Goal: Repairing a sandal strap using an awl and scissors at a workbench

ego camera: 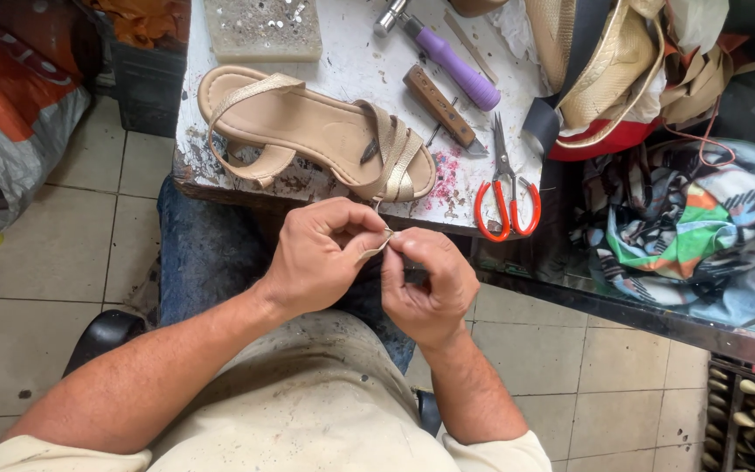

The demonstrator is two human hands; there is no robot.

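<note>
Right now both hands meet just near the edge of the worktable (351, 61), over the person's lap. The left hand (321, 258) and the right hand (430, 284) each pinch one end of a thin beige strap (376, 247) between thumb and fingertips. Just beyond them a beige sandal (308, 131) lies on its side on the table. To the right lie red-handled scissors (507, 188), a wooden-handled knife (440, 107) and, farther off, a purple-handled hammer (447, 54).
</note>
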